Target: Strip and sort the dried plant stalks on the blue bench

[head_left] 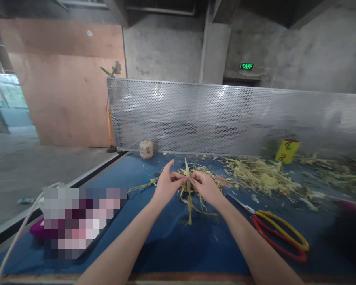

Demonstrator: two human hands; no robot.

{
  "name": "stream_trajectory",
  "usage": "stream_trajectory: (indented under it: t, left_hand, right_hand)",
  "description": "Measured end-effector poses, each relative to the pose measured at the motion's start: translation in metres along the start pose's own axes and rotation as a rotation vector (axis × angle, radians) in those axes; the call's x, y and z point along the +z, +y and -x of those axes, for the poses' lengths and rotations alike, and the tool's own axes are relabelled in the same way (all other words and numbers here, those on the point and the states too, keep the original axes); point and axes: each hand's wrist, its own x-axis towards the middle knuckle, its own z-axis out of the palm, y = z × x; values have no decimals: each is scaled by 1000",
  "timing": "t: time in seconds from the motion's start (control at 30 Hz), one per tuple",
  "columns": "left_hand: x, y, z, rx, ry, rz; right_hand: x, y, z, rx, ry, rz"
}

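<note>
Both my hands meet above the middle of a blue table point(154, 237). My left hand point(166, 184) pinches a bundle of dry yellowish straw strips point(189, 198), its forefinger sticking up. My right hand point(204, 185) pinches the same bundle from the other side, fingers closed. The strips stand up between the hands and hang down to the table below them.
Scissors point(280, 233) with red and yellow handles lie at the right. A heap of loose straw point(261, 176) spreads behind them, by a yellow cup point(287, 151). A small jar point(146, 149) stands against the perforated metal screen point(225, 114). A blurred patch point(80, 221) covers something at the left.
</note>
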Motion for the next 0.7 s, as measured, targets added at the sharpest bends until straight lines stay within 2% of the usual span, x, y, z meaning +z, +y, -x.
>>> stream_trajectory:
  t: [0.23, 0.4, 0.53, 0.7]
  left_hand:
    - [1, -4, 0, 112, -19, -57]
    - [3, -6, -1, 47, -36, 93]
    - [3, -6, -1, 35, 15, 114]
    - [7, -2, 4, 169, 62, 0]
  right_hand:
    - [-5, -5, -1, 59, -7, -80]
    - [-6, -10, 0, 19, -23, -108]
    - [-3, -7, 0, 39, 17, -141]
    - [2, 0, -3, 115, 40, -296]
